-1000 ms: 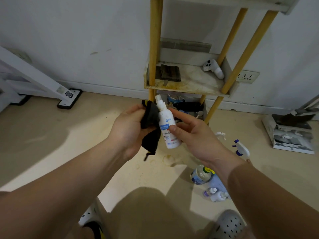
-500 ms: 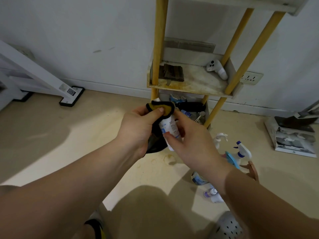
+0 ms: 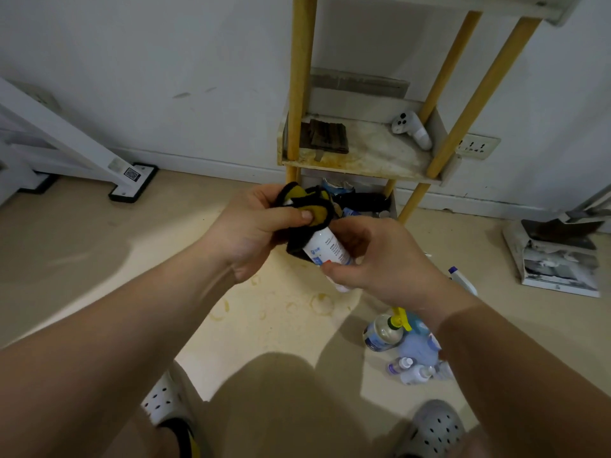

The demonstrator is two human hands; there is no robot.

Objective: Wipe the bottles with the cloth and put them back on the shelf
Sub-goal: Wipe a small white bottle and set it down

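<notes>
Cloth moved: it was beside the bottle a second ago, now it's bunched over the cap end, and the bottle is tipped further over, top pointing up-left.

- Left hand [image 3: 254,233]: thumb and fingers pinch the black cloth with yellow patches [image 3: 307,203] around the neck of the white plastic spray bottle [image 3: 325,249].
- Right hand [image 3: 386,256]: fingers curled round the bottle's lower body, thumb on the label.
- Label: blue logo and blue band, with small printed text too fine to read.
- Bottle is held in the air in front of the stained white shelf with yellow wooden posts [image 3: 360,170], not on it.
- On the shelf: white handheld controller [image 3: 411,130].
- Floor, right: clear bottle with yellow pump [image 3: 383,332], white spray bottle with blue nozzle [image 3: 461,280].
- QR-code sticker [image 3: 132,173] sits on the white frame foot at left.
</notes>
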